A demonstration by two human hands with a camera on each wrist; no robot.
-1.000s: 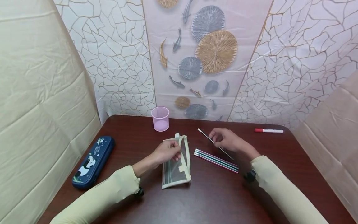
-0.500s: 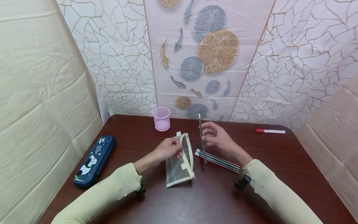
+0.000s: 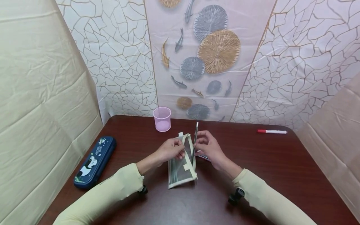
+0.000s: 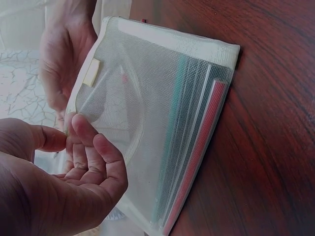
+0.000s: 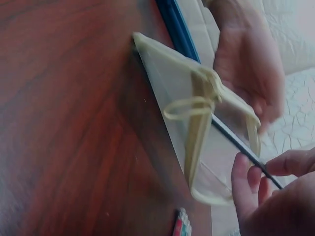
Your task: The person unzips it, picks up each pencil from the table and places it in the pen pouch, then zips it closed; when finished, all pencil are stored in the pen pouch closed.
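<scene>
My left hand [image 3: 171,149] pinches the open zip edge of a cream-trimmed mesh pencil pouch [image 3: 177,173], which stands tilted on the table. Through the mesh, several pencils [image 4: 197,147], green, dark and red, show lying along its bottom in the left wrist view. My right hand [image 3: 210,149] holds a dark pencil [image 3: 196,134] between thumb and fingers, white-tipped end up. In the right wrist view the lower part of this pencil [image 5: 234,137] passes into the pouch's mouth. More pencils [image 3: 204,157] lie on the table, mostly hidden behind my right hand.
A navy panda pencil case [image 3: 94,162] lies at the left of the brown table [image 3: 213,203]. At the back stands a pink mesh cup [image 3: 162,120]. A red-capped white marker [image 3: 271,131] lies near the far right corner.
My right hand has lifted the pencil off the table, turned it upright and carried it left to the pouch opening. My left hand keeps its pinch on the pouch, which has shifted slightly right.
</scene>
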